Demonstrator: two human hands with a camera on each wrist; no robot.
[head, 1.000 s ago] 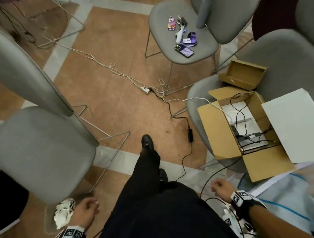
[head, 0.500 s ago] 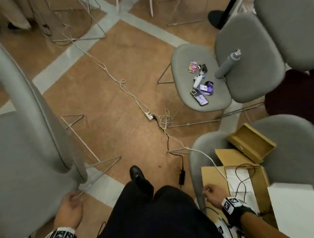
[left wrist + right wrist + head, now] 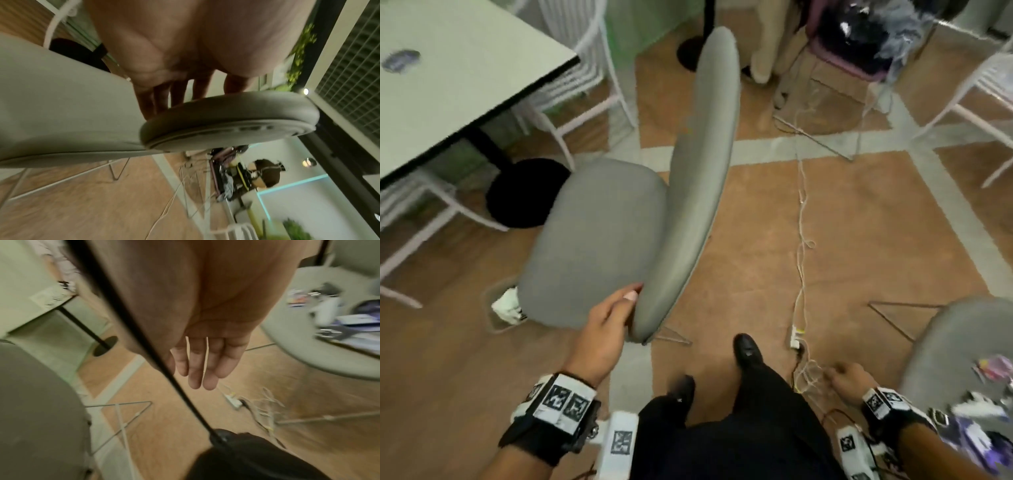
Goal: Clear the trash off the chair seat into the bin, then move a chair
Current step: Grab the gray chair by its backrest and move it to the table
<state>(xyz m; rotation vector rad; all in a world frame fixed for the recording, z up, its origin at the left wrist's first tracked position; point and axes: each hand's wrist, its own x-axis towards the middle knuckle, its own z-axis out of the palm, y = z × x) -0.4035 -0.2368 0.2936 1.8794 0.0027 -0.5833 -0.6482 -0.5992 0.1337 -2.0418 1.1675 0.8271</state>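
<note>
Grey chair (image 3: 599, 240): the left hand (image 3: 602, 329) gripped its backrest edge, fingers hidden behind it. The right hand (image 3: 205, 363) hung loose, empty; everything was blurred.

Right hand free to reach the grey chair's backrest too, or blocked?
Probably yes. The right hand hangs open and holds nothing. Only bare floor and the person's own legs lie between it and the backrest, where the left hand already grips the near edge.
</note>
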